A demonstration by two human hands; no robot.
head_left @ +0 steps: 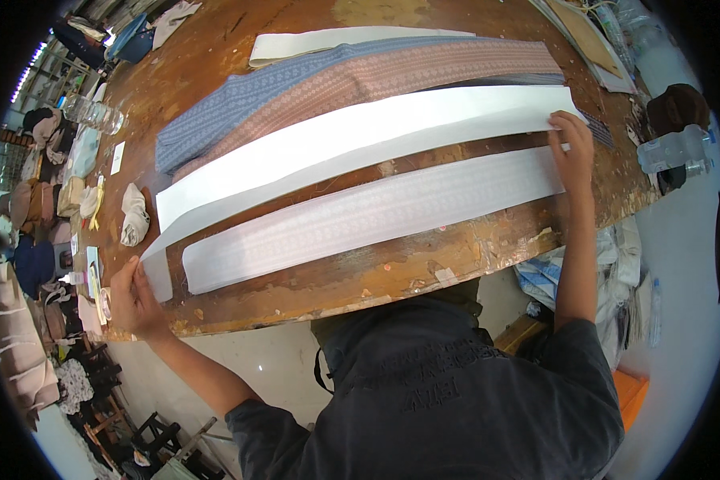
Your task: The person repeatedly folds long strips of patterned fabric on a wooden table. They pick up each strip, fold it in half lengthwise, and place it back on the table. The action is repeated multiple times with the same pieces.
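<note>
A long white strip (360, 134), of cloth or paper, stretches between my two hands over the table. My left hand (138, 302) pinches its near left corner, which is raised and pulled toward me. At the other end, my right hand (571, 152) has its fingers closed on the strip's near right corner. Closer to me lies a separate pale strip (376, 210), with a faint pinkish pattern showing through its white top layer; its right end is just under my right wrist. Beyond the white strip are a pink patterned cloth (432, 70) and a blue patterned cloth (216, 110), partly overlapped.
Another white strip (284, 48) lies at the back of the worn brown table (488, 240). A crumpled off-white cloth (134, 216) and a clear bottle (92, 114) are on the left. Clear plastic bottles (674, 152) and a dark brown item (678, 108) sit at the right edge.
</note>
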